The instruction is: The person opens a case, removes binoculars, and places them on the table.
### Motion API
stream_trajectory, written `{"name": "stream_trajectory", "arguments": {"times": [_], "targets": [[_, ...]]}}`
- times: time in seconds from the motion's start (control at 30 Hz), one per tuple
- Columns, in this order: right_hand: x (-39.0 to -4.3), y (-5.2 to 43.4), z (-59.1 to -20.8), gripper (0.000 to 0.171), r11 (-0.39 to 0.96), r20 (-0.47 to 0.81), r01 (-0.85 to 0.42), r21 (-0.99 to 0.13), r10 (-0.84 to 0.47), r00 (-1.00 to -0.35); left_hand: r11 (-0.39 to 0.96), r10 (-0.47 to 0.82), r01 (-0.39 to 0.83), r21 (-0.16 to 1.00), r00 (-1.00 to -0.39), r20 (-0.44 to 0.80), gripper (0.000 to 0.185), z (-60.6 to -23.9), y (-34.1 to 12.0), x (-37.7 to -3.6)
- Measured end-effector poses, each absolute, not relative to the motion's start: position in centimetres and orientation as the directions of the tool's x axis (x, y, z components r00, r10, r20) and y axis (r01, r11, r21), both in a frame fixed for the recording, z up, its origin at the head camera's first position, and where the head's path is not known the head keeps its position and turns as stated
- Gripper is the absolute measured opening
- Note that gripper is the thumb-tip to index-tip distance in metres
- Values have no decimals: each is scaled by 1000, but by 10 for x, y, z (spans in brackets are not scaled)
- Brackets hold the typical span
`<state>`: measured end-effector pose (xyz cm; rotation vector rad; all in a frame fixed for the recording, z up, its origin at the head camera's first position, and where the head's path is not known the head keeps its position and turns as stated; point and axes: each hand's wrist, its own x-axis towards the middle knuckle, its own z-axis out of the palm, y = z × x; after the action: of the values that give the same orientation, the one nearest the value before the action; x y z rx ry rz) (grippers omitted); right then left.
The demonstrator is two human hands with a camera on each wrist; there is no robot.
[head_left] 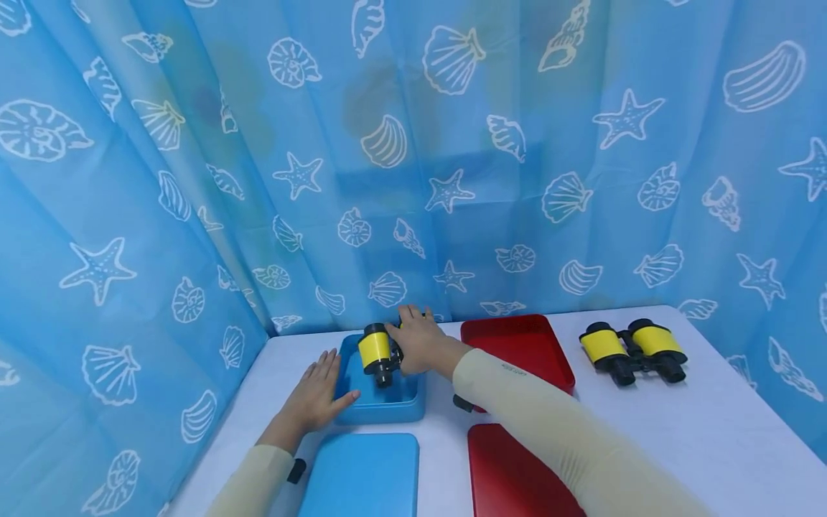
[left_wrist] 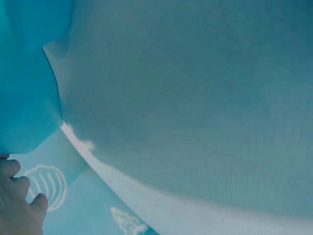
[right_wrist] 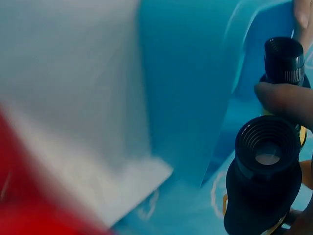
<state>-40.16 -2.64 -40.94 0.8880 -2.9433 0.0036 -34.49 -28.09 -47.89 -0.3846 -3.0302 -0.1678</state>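
Observation:
My right hand (head_left: pixel 423 343) grips a pair of yellow and black binoculars (head_left: pixel 374 350), partly hidden behind that hand, over the inside of the blue box (head_left: pixel 381 415). In the right wrist view the black eyepieces (right_wrist: pixel 267 152) face the camera, and a finger (right_wrist: pixel 286 102) lies across between the two barrels. At the box's left side rests my left hand (head_left: pixel 315 393), fingers straight and thumb out along the near rim. The left wrist view catches only part of that left hand (left_wrist: pixel 22 208) at its lower left corner.
A red box (head_left: pixel 563 359) stands right of the blue one. Nearer lie a flat blue lid (head_left: pixel 365 474) and a flat red lid (head_left: pixel 510 474), partly under my right sleeve. Another pair of binoculars (head_left: pixel 602 345) sits at the far right. A shell-patterned curtain (head_left: pixel 413 194) closes off the back.

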Motion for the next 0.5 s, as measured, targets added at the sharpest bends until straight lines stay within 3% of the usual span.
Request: {"name": "stream_trajectory", "arguments": {"times": [0.2,0.5], "targets": [[-399,26,-406,103,805,84,-588,80,-593,-800,958,263,270,95,-961,86,93,-480,-282,-342],[-377,102,-407,117,837,66,-547,11,-547,-835,946,310,316,73,-947,79,94,-476,-284,-340]]}}
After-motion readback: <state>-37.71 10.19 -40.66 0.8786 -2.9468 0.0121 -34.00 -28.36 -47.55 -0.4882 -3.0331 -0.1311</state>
